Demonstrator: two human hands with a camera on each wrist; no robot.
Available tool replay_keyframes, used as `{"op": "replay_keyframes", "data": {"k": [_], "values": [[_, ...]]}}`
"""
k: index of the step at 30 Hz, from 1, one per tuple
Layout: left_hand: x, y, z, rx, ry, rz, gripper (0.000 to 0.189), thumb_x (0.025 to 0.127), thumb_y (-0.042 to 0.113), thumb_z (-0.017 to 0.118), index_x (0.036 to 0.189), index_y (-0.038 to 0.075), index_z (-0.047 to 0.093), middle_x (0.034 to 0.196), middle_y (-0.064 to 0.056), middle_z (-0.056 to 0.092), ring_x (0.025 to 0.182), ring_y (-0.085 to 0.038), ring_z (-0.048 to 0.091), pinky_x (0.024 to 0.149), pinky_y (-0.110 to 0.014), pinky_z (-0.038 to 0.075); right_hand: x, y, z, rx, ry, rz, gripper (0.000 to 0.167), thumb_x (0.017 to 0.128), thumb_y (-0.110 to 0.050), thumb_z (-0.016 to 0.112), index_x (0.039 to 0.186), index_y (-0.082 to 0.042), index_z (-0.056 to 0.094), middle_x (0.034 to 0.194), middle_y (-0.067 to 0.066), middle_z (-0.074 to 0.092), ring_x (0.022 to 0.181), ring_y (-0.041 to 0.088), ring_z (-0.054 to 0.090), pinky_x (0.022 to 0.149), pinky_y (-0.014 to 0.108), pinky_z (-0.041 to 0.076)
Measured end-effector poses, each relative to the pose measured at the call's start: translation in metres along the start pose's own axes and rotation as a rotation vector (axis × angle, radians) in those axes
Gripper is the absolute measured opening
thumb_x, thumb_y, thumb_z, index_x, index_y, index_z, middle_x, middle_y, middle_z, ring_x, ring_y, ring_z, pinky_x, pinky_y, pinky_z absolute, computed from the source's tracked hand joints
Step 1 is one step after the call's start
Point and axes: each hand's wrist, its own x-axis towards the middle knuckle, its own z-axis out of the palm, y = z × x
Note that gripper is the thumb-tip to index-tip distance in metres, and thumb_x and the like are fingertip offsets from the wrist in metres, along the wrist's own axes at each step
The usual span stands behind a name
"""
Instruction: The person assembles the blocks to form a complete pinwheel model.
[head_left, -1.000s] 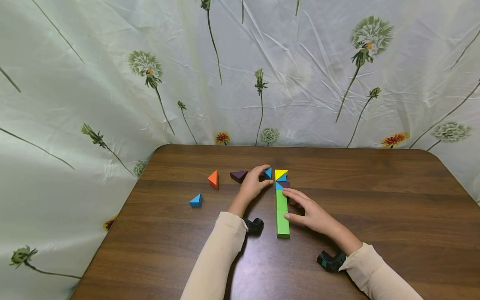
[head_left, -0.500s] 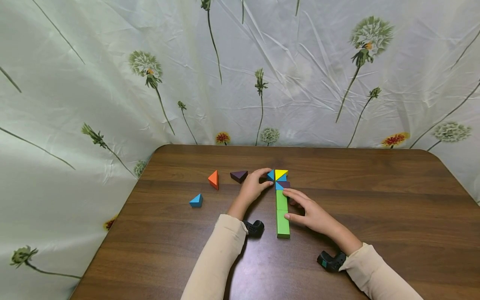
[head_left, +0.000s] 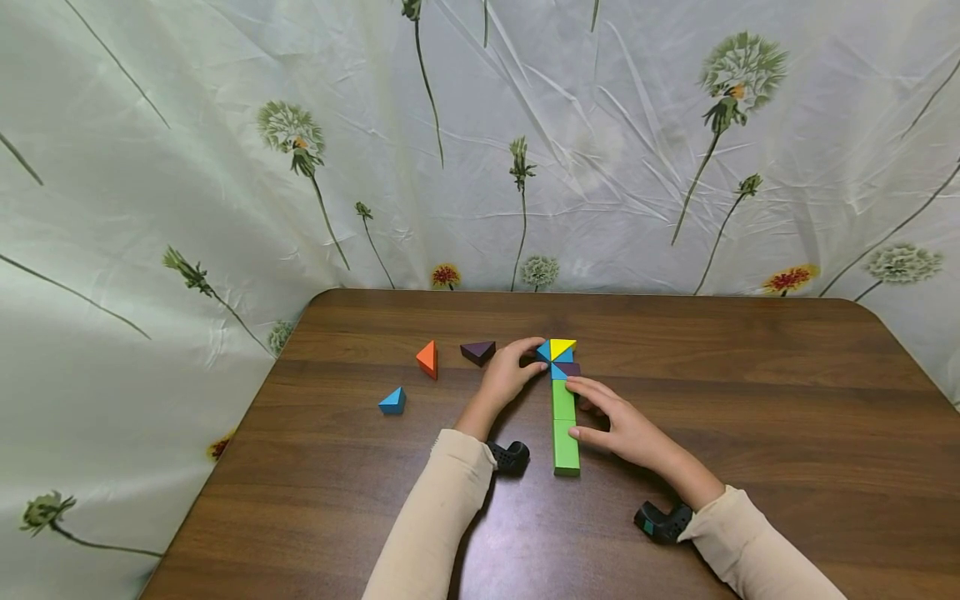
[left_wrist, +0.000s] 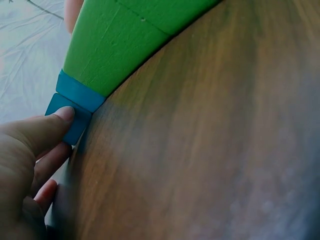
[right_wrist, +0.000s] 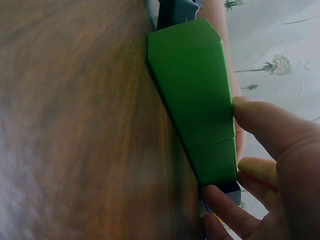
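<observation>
My left hand point(head_left: 507, 377) pinches a blue triangular block point(head_left: 543, 352) between thumb and fingers, against the left side of a small block group. That group has a yellow triangle point(head_left: 562, 347) at the back, with blue pieces and a dark purple piece point(head_left: 572, 368) below it. In the left wrist view the thumb lies on the face of the held block point(left_wrist: 77, 127). Two green rectangular blocks point(head_left: 564, 402) run end to end toward me from the group. My right hand point(head_left: 628, 429) rests along their right side, thumb and fingertips touching them, fingers loosely extended.
Left of my left hand lie a dark purple triangular block point(head_left: 477, 352), an orange triangular block point(head_left: 427, 359) and a blue triangular block point(head_left: 392, 402). The brown wooden table point(head_left: 750, 375) ends at a flowered cloth point(head_left: 600, 167) behind it.
My left hand has shifted slightly right with the blue triangular block, closing the gap to the yellow triangle. The right hand and green blocks have stayed put.
</observation>
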Motion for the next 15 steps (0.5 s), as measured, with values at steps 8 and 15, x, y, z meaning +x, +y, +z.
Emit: {"op": "replay_keyframes", "data": {"k": [8, 15], "values": [[-0.002, -0.001, -0.002, 0.009, -0.001, 0.017, 0.043, 0.085, 0.016, 0.064, 0.126, 0.009, 0.053, 0.121, -0.007, 0.055, 0.105, -0.017, 0.054, 0.091, -0.031, 0.039, 0.0, -0.001, 0.0, -0.001, -0.005, 0.007, 0.063, 0.083, -0.029, 0.065, 0.136, -0.007, 0.038, 0.14, 0.008, 0.032, 0.103, 0.02, 0.051, 0.085, 0.038, 0.043], [-0.012, 0.0, -0.008, -0.002, 0.117, 0.049, 0.043, 0.082, 0.017, 0.066, 0.122, 0.007, 0.055, 0.112, -0.007, 0.058, 0.102, -0.019, 0.055, 0.087, -0.032, 0.043, 0.0, -0.001, 0.0, -0.005, -0.004, 0.01, 0.063, 0.083, -0.03, 0.065, 0.136, -0.007, 0.038, 0.139, 0.008, 0.032, 0.103, 0.02, 0.051, 0.086, 0.038, 0.043]]}}
